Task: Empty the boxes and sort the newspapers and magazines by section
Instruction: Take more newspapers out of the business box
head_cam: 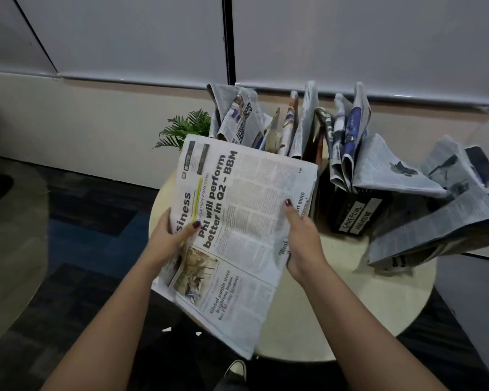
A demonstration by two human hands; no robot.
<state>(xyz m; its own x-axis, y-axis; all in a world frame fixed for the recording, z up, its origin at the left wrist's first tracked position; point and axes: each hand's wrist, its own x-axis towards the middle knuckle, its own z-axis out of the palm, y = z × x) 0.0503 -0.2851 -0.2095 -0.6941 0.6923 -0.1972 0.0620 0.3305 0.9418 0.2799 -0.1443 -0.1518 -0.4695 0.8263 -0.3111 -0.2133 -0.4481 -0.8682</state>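
Note:
A folded business-section newspaper (pixel 237 221) is held up over the round table (pixel 350 306). My left hand (pixel 170 238) grips its left edge, thumb on the front page. My right hand (pixel 302 241) holds the right edge, thumb on top and fingers behind. Behind the paper, a box, mostly hidden, holds several upright newspapers and magazines (pixel 266 122). To the right stands a black box (pixel 356 215) with handwritten labels, more papers (pixel 347 142) sticking out of it.
A loose heap of newspapers (pixel 446 210) lies at the table's right side. A small green plant (pixel 184 128) stands at the back left. A wall runs behind. A shoe (pixel 235 371) shows below the table's near edge, on dark carpet.

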